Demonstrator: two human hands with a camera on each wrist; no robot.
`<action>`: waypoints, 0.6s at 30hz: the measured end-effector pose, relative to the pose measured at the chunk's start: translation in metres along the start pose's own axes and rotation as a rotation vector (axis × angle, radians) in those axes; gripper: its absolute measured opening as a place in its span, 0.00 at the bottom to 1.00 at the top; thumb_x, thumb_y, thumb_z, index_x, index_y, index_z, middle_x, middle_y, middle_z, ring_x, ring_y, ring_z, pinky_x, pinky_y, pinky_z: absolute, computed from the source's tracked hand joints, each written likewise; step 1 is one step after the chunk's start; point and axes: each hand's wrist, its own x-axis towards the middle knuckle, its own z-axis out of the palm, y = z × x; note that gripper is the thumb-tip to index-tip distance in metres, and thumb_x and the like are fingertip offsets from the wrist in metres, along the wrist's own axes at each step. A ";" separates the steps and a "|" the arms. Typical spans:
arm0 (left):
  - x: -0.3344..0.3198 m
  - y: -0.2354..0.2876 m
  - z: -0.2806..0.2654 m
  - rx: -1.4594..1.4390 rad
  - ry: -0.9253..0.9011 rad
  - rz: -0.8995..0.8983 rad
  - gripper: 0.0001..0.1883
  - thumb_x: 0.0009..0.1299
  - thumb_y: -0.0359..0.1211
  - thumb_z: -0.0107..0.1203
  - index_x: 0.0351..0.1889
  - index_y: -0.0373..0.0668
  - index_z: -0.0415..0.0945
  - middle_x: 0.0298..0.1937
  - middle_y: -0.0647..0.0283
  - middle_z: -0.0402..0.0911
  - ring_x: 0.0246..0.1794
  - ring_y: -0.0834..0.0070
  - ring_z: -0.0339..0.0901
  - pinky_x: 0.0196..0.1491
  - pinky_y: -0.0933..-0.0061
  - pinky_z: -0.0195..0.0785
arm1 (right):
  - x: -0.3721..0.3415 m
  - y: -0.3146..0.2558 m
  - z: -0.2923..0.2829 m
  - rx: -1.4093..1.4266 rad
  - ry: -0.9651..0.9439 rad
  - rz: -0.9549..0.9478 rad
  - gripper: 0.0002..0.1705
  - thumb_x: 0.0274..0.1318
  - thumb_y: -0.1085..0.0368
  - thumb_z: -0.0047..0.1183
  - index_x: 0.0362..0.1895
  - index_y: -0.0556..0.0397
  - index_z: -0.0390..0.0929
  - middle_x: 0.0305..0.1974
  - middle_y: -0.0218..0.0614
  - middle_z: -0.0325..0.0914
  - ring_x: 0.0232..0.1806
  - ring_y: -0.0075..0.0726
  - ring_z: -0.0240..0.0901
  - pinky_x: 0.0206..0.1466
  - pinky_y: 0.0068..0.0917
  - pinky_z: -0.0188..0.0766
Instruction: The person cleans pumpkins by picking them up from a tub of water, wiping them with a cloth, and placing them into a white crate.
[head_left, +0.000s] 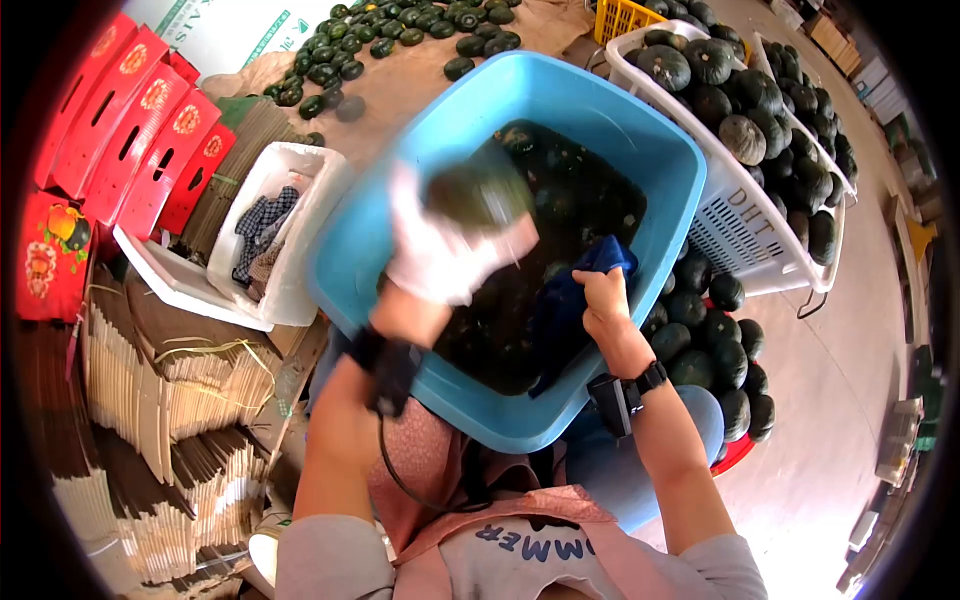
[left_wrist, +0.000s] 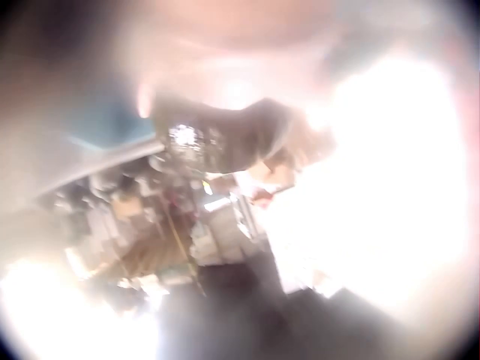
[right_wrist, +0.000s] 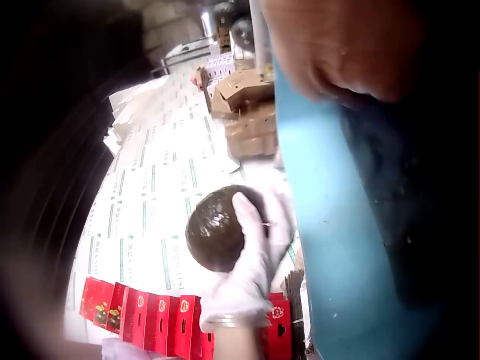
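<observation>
A wet dark green squash (head_left: 480, 195) is gripped by the left hand (head_left: 445, 250), which wears a white glove and is blurred over the blue tub (head_left: 640, 130). In the right wrist view the gloved fingers wrap round the squash (right_wrist: 216, 229). The left wrist view shows the squash (left_wrist: 217, 139) below the blurred hand. The bare right hand (head_left: 605, 300) pinches a dark blue cloth (head_left: 565, 310) at the tub's right side, partly in the dark water. Rounded shapes lie in the water, hard to make out.
White crates (head_left: 740, 225) heaped with squashes stand at the right, with more squashes (head_left: 725, 350) beneath. A foam box (head_left: 320, 180) with cloths, red cartons (head_left: 120, 120) and flattened cardboard (head_left: 210, 400) lie at the left. Squashes (head_left: 400, 25) cover brown paper behind the tub.
</observation>
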 end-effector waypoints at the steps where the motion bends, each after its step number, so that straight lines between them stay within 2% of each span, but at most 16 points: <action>1: 0.021 0.027 0.001 0.035 0.023 0.227 0.35 0.65 0.66 0.44 0.50 0.45 0.74 0.48 0.51 0.78 0.55 0.53 0.72 0.56 0.37 0.64 | 0.000 0.002 0.001 0.040 -0.021 -0.067 0.34 0.51 0.82 0.46 0.65 0.54 0.60 0.55 0.40 0.69 0.52 0.42 0.70 0.53 0.38 0.72; 2: 0.049 0.053 -0.032 0.161 -0.442 0.345 0.29 0.66 0.60 0.48 0.51 0.47 0.74 0.48 0.51 0.79 0.57 0.54 0.72 0.58 0.43 0.65 | 0.000 0.001 0.004 0.080 -0.040 -0.139 0.40 0.48 0.85 0.42 0.69 0.53 0.56 0.59 0.40 0.66 0.56 0.42 0.67 0.56 0.37 0.69; 3: 0.056 0.046 -0.051 0.155 -0.439 0.335 0.29 0.66 0.60 0.48 0.51 0.47 0.74 0.48 0.51 0.79 0.57 0.54 0.72 0.58 0.43 0.65 | -0.010 -0.010 0.010 0.052 -0.077 -0.139 0.45 0.47 0.86 0.40 0.73 0.53 0.49 0.62 0.39 0.62 0.59 0.40 0.63 0.60 0.33 0.65; 4: 0.066 0.039 -0.061 0.658 -0.259 0.122 0.27 0.65 0.56 0.52 0.53 0.47 0.73 0.47 0.52 0.79 0.57 0.53 0.72 0.58 0.48 0.65 | -0.004 -0.010 0.011 0.049 -0.071 -0.145 0.45 0.47 0.86 0.40 0.73 0.53 0.49 0.62 0.39 0.62 0.59 0.40 0.63 0.60 0.33 0.65; 6: 0.100 0.027 -0.082 1.635 0.162 -0.319 0.26 0.62 0.48 0.58 0.56 0.48 0.73 0.45 0.53 0.80 0.58 0.52 0.72 0.60 0.58 0.66 | 0.020 -0.011 0.020 -0.288 -0.025 -0.204 0.45 0.48 0.83 0.41 0.73 0.53 0.49 0.64 0.38 0.60 0.57 0.38 0.64 0.60 0.31 0.64; 7: 0.112 0.005 -0.106 1.882 0.171 -0.244 0.28 0.59 0.47 0.61 0.58 0.49 0.71 0.47 0.52 0.78 0.58 0.51 0.71 0.60 0.60 0.66 | 0.023 -0.021 0.031 -0.364 -0.010 -0.099 0.41 0.50 0.77 0.44 0.72 0.54 0.50 0.63 0.41 0.64 0.59 0.37 0.64 0.62 0.30 0.62; 8: 0.118 -0.023 -0.130 2.125 0.182 -0.154 0.32 0.56 0.46 0.65 0.59 0.50 0.70 0.50 0.52 0.75 0.59 0.50 0.69 0.60 0.62 0.66 | 0.038 -0.021 0.035 -0.403 -0.032 0.023 0.47 0.50 0.79 0.40 0.75 0.50 0.37 0.53 0.48 0.65 0.53 0.47 0.63 0.54 0.42 0.68; 9: 0.125 -0.040 -0.142 2.266 0.053 -0.184 0.37 0.53 0.45 0.68 0.62 0.52 0.67 0.56 0.52 0.71 0.63 0.49 0.65 0.62 0.61 0.64 | 0.063 -0.020 0.045 -0.408 0.084 0.360 0.26 0.58 0.59 0.42 0.59 0.56 0.63 0.51 0.46 0.73 0.55 0.37 0.68 0.57 0.33 0.64; 10: 0.133 -0.054 -0.150 2.401 -0.076 -0.204 0.43 0.49 0.45 0.70 0.64 0.54 0.64 0.63 0.52 0.66 0.66 0.48 0.61 0.64 0.61 0.63 | 0.092 0.004 0.045 -0.892 0.039 0.218 0.24 0.58 0.57 0.44 0.58 0.50 0.65 0.49 0.41 0.74 0.51 0.34 0.71 0.51 0.31 0.67; 11: 0.142 -0.071 -0.166 2.430 -0.057 -0.344 0.46 0.47 0.47 0.71 0.66 0.56 0.62 0.66 0.52 0.62 0.69 0.47 0.56 0.65 0.59 0.62 | 0.110 0.017 0.039 -1.092 0.012 0.190 0.25 0.56 0.57 0.47 0.59 0.49 0.67 0.51 0.40 0.74 0.53 0.35 0.70 0.54 0.33 0.66; 12: 0.150 -0.083 -0.177 2.451 -0.031 -0.484 0.50 0.46 0.48 0.72 0.68 0.59 0.59 0.69 0.52 0.57 0.72 0.47 0.51 0.66 0.57 0.61 | 0.121 0.033 0.032 -1.124 0.000 0.223 0.27 0.55 0.56 0.50 0.59 0.48 0.68 0.52 0.39 0.74 0.55 0.36 0.70 0.56 0.34 0.65; 14: 0.157 -0.086 -0.173 2.338 0.056 -0.673 0.48 0.46 0.49 0.72 0.67 0.52 0.62 0.66 0.49 0.64 0.71 0.49 0.56 0.65 0.57 0.62 | 0.139 0.068 0.021 -0.942 0.093 0.285 0.30 0.51 0.55 0.55 0.60 0.46 0.70 0.56 0.38 0.74 0.59 0.38 0.69 0.61 0.37 0.62; 16: 0.151 -0.093 -0.208 1.985 0.194 -0.341 0.42 0.50 0.49 0.71 0.62 0.44 0.68 0.59 0.50 0.72 0.63 0.54 0.68 0.63 0.61 0.65 | 0.149 0.094 0.024 -0.596 0.165 0.302 0.33 0.48 0.54 0.61 0.61 0.44 0.73 0.59 0.36 0.74 0.62 0.40 0.68 0.66 0.40 0.60; 17: 0.163 -0.108 -0.257 1.613 0.308 -0.380 0.34 0.55 0.47 0.68 0.57 0.41 0.72 0.53 0.54 0.77 0.53 0.61 0.76 0.58 0.64 0.68 | 0.149 0.088 0.025 -0.273 -0.036 0.384 0.36 0.54 0.47 0.56 0.65 0.47 0.67 0.63 0.40 0.69 0.65 0.41 0.64 0.67 0.40 0.58; 18: 0.161 -0.109 -0.257 1.607 0.319 -0.387 0.34 0.55 0.47 0.68 0.57 0.41 0.72 0.53 0.54 0.77 0.53 0.61 0.76 0.58 0.64 0.68 | 0.145 0.078 0.028 0.064 -0.231 0.464 0.40 0.59 0.40 0.50 0.69 0.49 0.62 0.66 0.43 0.64 0.67 0.43 0.60 0.68 0.40 0.56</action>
